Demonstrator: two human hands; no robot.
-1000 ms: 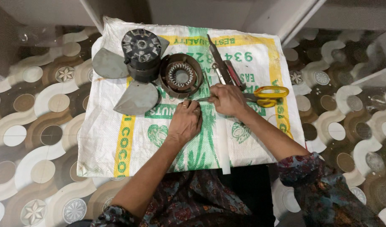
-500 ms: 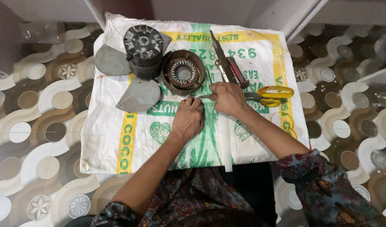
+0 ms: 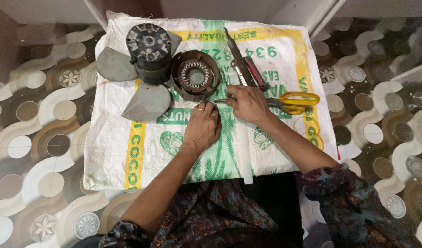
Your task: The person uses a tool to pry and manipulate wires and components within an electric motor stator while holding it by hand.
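Right hand grips yellow scissors, blades aimed at the stator on the sack. Left hand lies flat, empty, just below the tips. Likely mid-cut; next needs steady tips.

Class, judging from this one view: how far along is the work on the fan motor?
Done: fan blades with motor housing sit apart from the round stator. In hand: left hand and right hand meet just below the stator, beside yellow-handled scissors. Left: parts remain unassembled on the sack.
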